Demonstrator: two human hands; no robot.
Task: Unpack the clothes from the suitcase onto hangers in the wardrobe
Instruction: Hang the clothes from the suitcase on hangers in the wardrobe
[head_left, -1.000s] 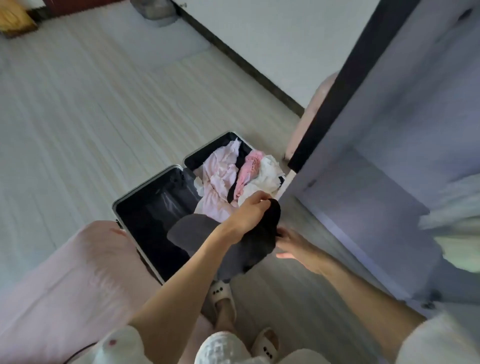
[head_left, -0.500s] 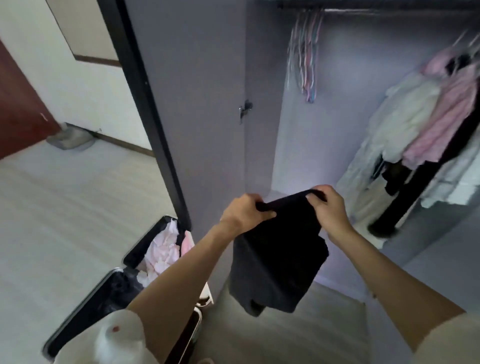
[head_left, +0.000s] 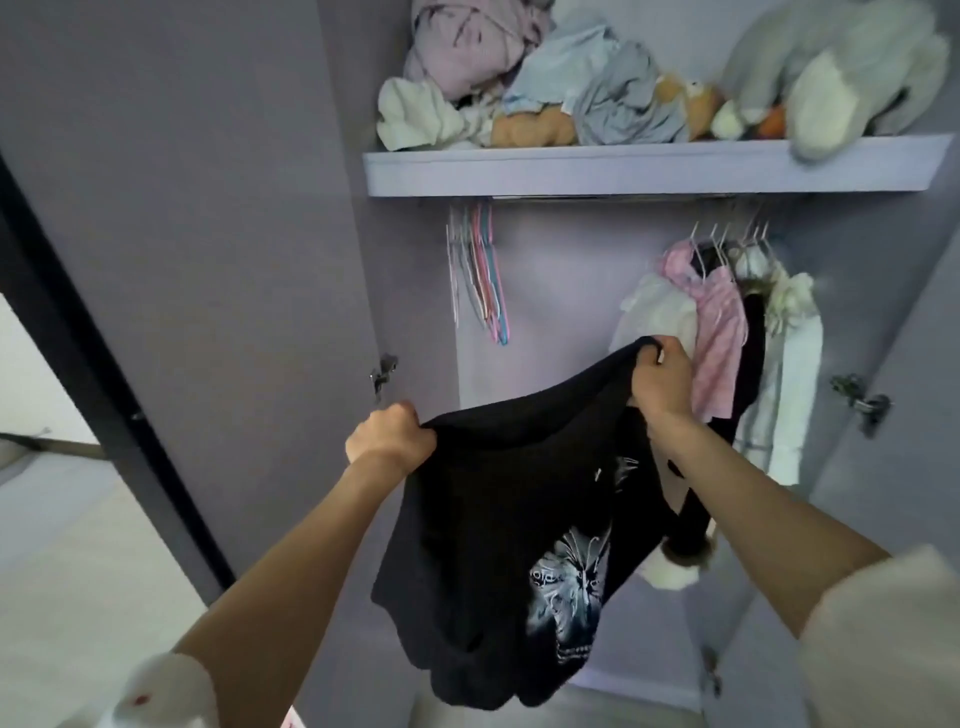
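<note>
A: Hands first. Left hand (head_left: 390, 435) clenched on one end of the black tee's (head_left: 498, 525) top edge; right hand (head_left: 661, 375) pinching the other end, held higher. Both grasping, nothing released.

B: And the tee itself?

A: Stretched between the two hands, hanging open in front of the wardrobe (head_left: 218, 208). Pale print visible low on the cloth. A second ago it was a bunched lump just lifted over the suitcase; half a second ago, held narrow at chest height. Now raised and spread wide.

B: So the suitcase is out of view?

A: Yes. The head has tipped up to the rail (head_left: 613, 197). Empty hangers (head_left: 480, 275) bunched at its left end, hung clothes (head_left: 727, 332) at the right, just behind the right hand.

B: Above that?

A: Shelf (head_left: 649, 166) piled with crumpled cloth and soft toys.

B: Meaning for the task?

A: Pick-up looks done; the tee is being shaken out and sorted for hanging. Likely next: free one hand and take an empty hanger. No hanger is in hand yet.
</note>
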